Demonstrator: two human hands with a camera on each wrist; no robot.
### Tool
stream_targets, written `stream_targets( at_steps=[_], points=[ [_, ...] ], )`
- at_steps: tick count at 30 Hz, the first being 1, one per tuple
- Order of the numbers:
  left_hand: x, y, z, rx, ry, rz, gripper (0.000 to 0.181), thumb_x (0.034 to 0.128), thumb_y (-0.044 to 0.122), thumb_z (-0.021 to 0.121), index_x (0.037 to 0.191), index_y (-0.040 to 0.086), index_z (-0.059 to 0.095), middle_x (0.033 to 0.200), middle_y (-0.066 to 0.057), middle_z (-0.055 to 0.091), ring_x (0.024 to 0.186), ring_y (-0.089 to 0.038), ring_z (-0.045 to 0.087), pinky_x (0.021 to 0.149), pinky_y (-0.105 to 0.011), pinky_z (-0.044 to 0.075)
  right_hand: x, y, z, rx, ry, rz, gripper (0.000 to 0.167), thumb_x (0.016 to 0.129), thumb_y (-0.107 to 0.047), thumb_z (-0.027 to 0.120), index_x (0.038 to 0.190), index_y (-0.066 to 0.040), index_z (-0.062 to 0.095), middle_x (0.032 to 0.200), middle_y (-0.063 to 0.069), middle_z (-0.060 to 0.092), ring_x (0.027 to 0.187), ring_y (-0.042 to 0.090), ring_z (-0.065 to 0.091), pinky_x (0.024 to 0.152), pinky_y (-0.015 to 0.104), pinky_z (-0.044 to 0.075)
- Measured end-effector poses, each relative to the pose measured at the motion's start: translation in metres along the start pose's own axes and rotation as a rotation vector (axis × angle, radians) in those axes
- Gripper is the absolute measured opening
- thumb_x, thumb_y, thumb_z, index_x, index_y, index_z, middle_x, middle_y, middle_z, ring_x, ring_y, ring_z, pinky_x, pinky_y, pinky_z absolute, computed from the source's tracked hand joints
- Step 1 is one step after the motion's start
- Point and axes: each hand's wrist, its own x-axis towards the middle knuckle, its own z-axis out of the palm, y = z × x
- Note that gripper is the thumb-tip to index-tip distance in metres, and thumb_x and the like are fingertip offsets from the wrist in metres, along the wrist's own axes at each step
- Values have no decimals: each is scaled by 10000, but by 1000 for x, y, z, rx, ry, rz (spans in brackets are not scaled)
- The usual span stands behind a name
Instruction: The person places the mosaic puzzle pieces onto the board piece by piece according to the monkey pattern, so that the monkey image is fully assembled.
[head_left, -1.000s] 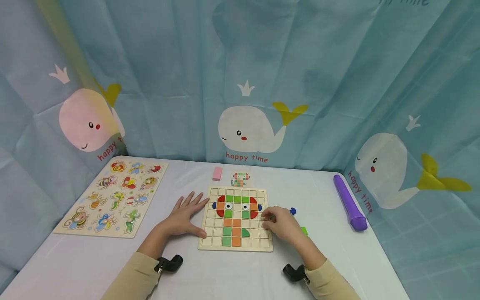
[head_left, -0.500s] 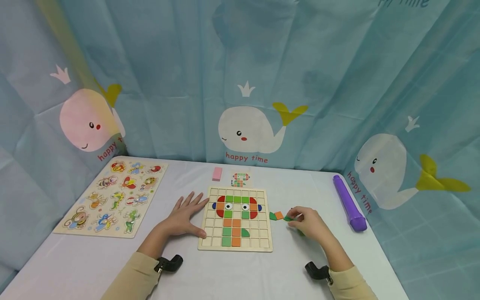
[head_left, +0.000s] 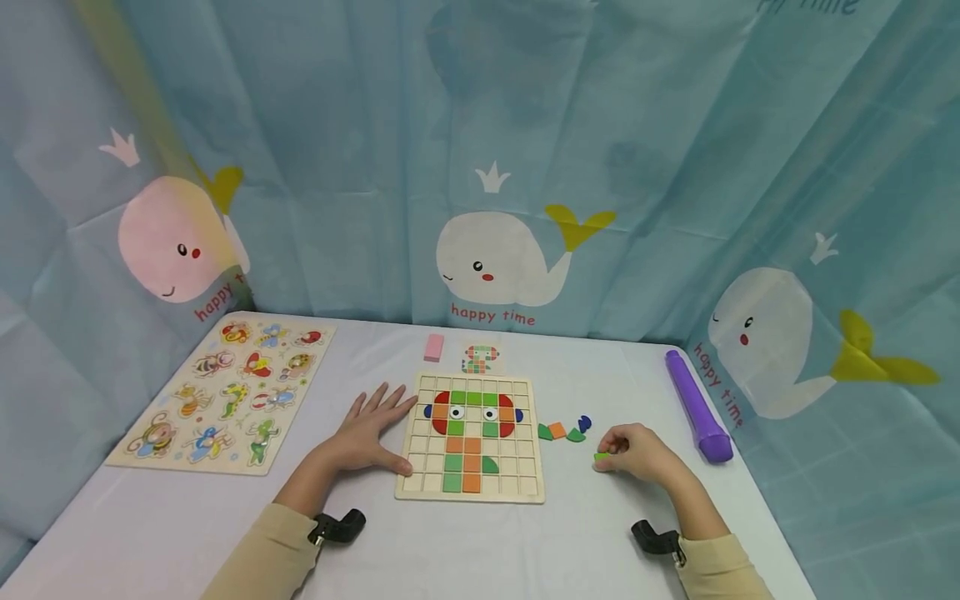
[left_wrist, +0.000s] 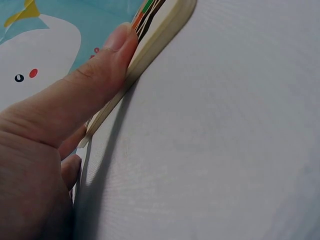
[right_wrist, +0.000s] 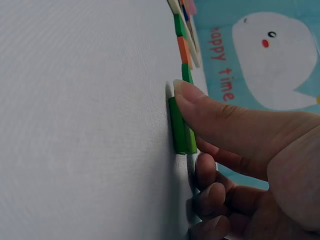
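Observation:
A wooden grid board (head_left: 517, 479) lies mid-table, with coloured tiles on it forming a figure with two round eyes. My left hand (head_left: 369, 432) rests at its left edge, fingers spread and straight; in the left wrist view the thumb (left_wrist: 117, 47) presses on the rim. To the right of the board, my right hand (head_left: 636, 454) pinches a bright green tile (right_wrist: 182, 127) at table level, thumb on its near side. Between board and right hand lie a green tile (head_left: 545, 432), an orange tile (head_left: 557, 430), a green quarter-round tile (head_left: 576, 435) and dark blue pieces (head_left: 584, 424).
Behind the board lie a pattern card (head_left: 481, 359) and a pink block (head_left: 433, 347). At the left is an animal peg puzzle (head_left: 225, 400). A purple stick-shaped object (head_left: 699, 407) lies at the right edge. A whale-print curtain (head_left: 645, 275) hangs behind the table.
My right hand has moved rightward from the board's edge, past the loose tiles, to the bright green tile, uncovering the others. The left hand has stayed put.

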Motion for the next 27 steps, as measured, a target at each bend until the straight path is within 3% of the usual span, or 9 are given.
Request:
stream_targets(
  at_steps=[5, 12, 21, 27],
  points=[
    [1, 0, 0, 4, 8, 7, 1264, 551, 728, 849, 1586, 201, 351, 1687, -121, 195, 1563, -413, 21, 1223, -645, -33, 2, -4, 3, -6, 13, 14, 296, 761, -278, 893, 788, -125, 641, 740, -13, 562, 723, 150, 499, 607, 253, 406],
    [3, 1, 1, -4, 3, 6, 1270, 543, 747, 841, 1586, 211, 354, 1691, -99, 191, 1566, -402, 12, 1229, -630, -44, 6, -20, 11, -11, 2, -52, 329, 812, -321, 853, 752, -129, 593, 696, -30, 525, 678, 136, 475, 572, 245, 376],
    [2, 2, 3, -8, -15, -5, 1271, 549, 755, 833, 1590, 215, 344, 1696, -92, 174, 1568, -393, -5, 1229, -629, -50, 8, -55, 24, -29, -18, -110, 322, 841, -341, 828, 763, -150, 580, 635, -57, 530, 590, 108, 478, 507, 226, 373],
    [0, 0, 2, -16, -1, -13, 1276, 537, 745, 844, 1588, 214, 350, 1694, -93, 182, 1568, -391, 3, 1231, -622, -52, 14, -84, 38, 18, -7, -157, 300, 811, -298, 858, 761, -142, 607, 618, -48, 564, 557, 103, 507, 490, 230, 405]
  ],
)
